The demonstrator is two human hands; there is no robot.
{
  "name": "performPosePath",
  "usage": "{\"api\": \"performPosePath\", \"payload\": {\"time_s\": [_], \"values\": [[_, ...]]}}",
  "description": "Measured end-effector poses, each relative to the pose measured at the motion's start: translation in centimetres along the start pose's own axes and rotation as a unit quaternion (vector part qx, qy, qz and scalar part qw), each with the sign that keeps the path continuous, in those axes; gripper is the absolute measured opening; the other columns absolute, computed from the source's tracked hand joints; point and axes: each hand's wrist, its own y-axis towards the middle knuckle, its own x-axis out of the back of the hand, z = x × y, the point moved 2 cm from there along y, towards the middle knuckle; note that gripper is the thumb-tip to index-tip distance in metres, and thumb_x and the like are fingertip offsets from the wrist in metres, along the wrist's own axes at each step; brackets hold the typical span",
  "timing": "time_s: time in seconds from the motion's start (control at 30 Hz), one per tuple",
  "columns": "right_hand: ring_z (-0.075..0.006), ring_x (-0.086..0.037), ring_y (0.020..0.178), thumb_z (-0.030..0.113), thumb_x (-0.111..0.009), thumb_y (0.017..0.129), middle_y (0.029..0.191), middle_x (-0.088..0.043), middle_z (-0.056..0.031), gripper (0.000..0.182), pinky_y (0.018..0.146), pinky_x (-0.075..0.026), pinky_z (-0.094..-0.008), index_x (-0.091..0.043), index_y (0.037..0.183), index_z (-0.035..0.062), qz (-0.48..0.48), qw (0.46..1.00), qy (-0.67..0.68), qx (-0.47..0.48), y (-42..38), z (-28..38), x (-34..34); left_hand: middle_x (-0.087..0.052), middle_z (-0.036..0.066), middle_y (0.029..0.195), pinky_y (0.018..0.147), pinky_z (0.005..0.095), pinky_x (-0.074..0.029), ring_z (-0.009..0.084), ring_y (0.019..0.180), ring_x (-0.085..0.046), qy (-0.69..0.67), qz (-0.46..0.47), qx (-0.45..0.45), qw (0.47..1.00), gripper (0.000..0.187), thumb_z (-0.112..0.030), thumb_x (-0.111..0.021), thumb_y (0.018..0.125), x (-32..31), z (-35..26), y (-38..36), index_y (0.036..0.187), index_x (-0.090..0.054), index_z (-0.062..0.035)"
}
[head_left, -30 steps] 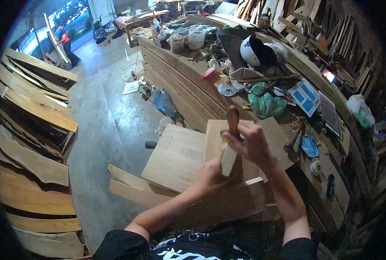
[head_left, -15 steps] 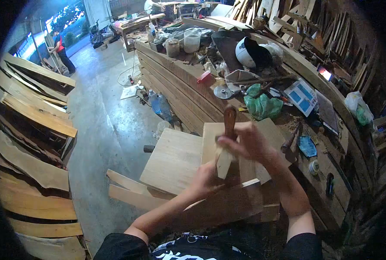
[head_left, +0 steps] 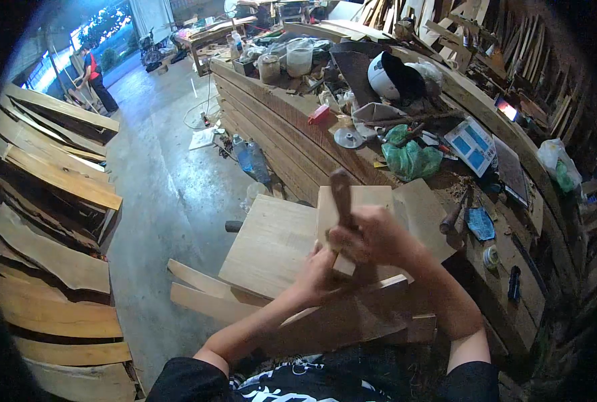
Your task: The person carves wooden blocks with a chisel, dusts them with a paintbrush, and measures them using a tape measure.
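My right hand (head_left: 372, 234) is closed round the lower part of a chisel-like tool with a dark wooden handle (head_left: 341, 191). The handle points up and away from me, and its working end is hidden by my hands. Just left of it, my left hand (head_left: 317, 271) grips a small pale wood block (head_left: 344, 263), mostly covered by the fingers. Both hands are close together above a board on edge (head_left: 379, 305). Behind them lie a pale square panel (head_left: 268, 244) and another light board (head_left: 372, 195).
Right of my hands, the bench holds another wooden-handled tool (head_left: 454, 216), a blue piece (head_left: 479, 223), a small round tin (head_left: 491, 257) and a green plastic bag (head_left: 409, 157). Wood slabs (head_left: 50, 251) line the left side. Another person (head_left: 94, 80) stands far back left.
The tool has tilted left and its handle top sits slightly lower. My right hand has moved down, nearer my left hand, covering more of the wood block.
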Motion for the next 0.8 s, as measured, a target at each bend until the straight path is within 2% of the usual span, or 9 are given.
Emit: {"api": "performPosePath", "payload": {"time_s": [0.13, 0.2, 0.33, 0.4, 0.43, 0.53, 0.57, 0.67, 0.8], "values": [[-0.022, -0.059, 0.066, 0.028, -0.07, 0.094, 0.074, -0.061, -0.0127, 0.032, 0.062, -0.048, -0.0391, -0.063, 0.085, -0.0024, -0.122, 0.992, -0.03, -0.021, 0.6, -3.3, 2.3, -0.052, 0.027, 0.14, 0.107, 0.049, -0.042, 0.0465, 0.131, -0.047, -0.005, -0.09, -0.045, 0.995, 0.089, -0.013, -0.083, 0.066, 0.9, -0.5, 0.6, 0.146, -0.044, -0.0018], [-0.0359, -0.07, 0.079, 0.03, -0.07, 0.092, 0.085, -0.069, -0.0202, 0.029, 0.069, -0.052, -0.0457, -0.069, 0.093, 0.0005, -0.121, 0.988, -0.013, -0.09, -0.3, -3.0, 3.1, -0.047, 0.027, 0.148, 0.109, 0.0506, -0.042, 0.0437, 0.133, -0.048, 0.065, -0.078, -0.091, 0.991, 0.093, -0.018, -0.083, 0.066, 1.7, -0.1, 0.5, 0.15, -0.044, -0.0058], [-0.037, -0.07, 0.081, 0.03, -0.068, 0.094, 0.087, -0.069, -0.0204, 0.029, 0.072, -0.053, -0.0445, -0.069, 0.096, 0.0016, -0.085, 0.987, 0.02, -0.137, -2.7, -3.6, 0.6, -0.047, 0.024, 0.145, 0.108, 0.0524, -0.041, 0.0465, 0.126, -0.046, 0.311, -0.072, -0.054, 0.946, 0.074, -0.014, -0.073, 0.074, 1.3, -1.0, 0.0, 0.143, -0.048, -0.0031], [-0.0388, -0.07, 0.08, 0.031, -0.066, 0.095, 0.084, -0.07, -0.0204, 0.029, 0.071, -0.054, -0.0441, -0.07, 0.096, 0.0023, -0.104, 0.987, 0.074, -0.098, -3.3, -2.4, -1.0, -0.04, 0.025, 0.148, 0.106, 0.0531, -0.04, 0.0465, 0.123, -0.046, 0.295, -0.086, -0.017, 0.951, 0.069, -0.016, -0.069, 0.079, 1.2, -1.4, -0.1, 0.143, -0.046, -0.0022], [-0.029, -0.069, 0.073, 0.029, -0.069, 0.094, 0.081, -0.07, -0.0192, 0.03, 0.069, -0.053, -0.0405, -0.071, 0.093, -0.0018, -0.103, 0.989, 0.075, -0.077, -3.5, -2.0, -1.7, -0.038, 0.026, 0.149, 0.106, 0.0529, -0.04, 0.0464, 0.122, -0.046, 0.275, -0.088, 0.003, 0.957, 0.069, -0.016, -0.068, 0.079, 1.2, -1.5, -0.1, 0.143, -0.045, -0.0023], [-0.0285, -0.07, 0.072, 0.03, -0.07, 0.093, 0.077, -0.069, -0.019, 0.031, 0.068, -0.052, -0.04, -0.07, 0.09, -0.0014, -0.057, 0.989, 0.093, -0.101, -3.5, -2.7, -2.4, -0.031, 0.028, 0.153, 0.105, 0.0506, -0.042, 0.0463, 0.12, -0.047, 0.266, -0.066, 0.004, 0.962, 0.074, -0.016, -0.067, 0.082, 1.3, -0.5, -0.2, 0.149, -0.039, -0.0031], [-0.0403, -0.071, 0.078, 0.04, -0.067, 0.094, 0.077, -0.07, -0.0211, 0.036, 0.069, -0.054, -0.0447, -0.073, 0.096, 0.0042, -0.029, 0.989, 0.073, -0.129, -3.3, -3.1, -1.8, -0.03, 0.029, 0.153, 0.105, 0.0502, -0.042, 0.0464, 0.119, -0.047, 0.28, -0.061, -0.006, 0.958, 0.077, -0.016, -0.068, 0.081, 1.2, 0.0, -0.1, 0.15, -0.036, -0.003], [-0.0404, -0.07, 0.076, 0.044, -0.068, 0.093, 0.077, -0.07, -0.0216, 0.041, 0.068, -0.055, -0.0451, -0.073, 0.094, 0.0038, -0.032, 0.979, 0.026, -0.202, -2.1, -5.7, -0.7, -0.027, 0.03, 0.155, 0.105, 0.0507, -0.043, 0.0472, 0.122, -0.046, 0.276, 0.014, -0.002, 0.961, 0.089, -0.016, -0.072, 0.077, 2.4, -1.1, 0.2, 0.154, -0.03, -0.0033], [-0.041, -0.07, 0.073, 0.054, -0.065, 0.092, 0.077, -0.07, -0.0229, 0.053, 0.067, -0.055, -0.0474, -0.071, 0.088, 0.0009, -0.136, 0.977, -0.061, -0.151, -1.1, -9.7, -1.1, -0.028, 0.035, 0.153, 0.108, 0.0501, -0.041, 0.0498, 0.128, -0.045, 0.225, 0.116, -0.048, 0.966, 0.099, -0.016, -0.079, 0.073, 3.5, -1.0, -0.3, 0.155, -0.025, -0.0001]]}}
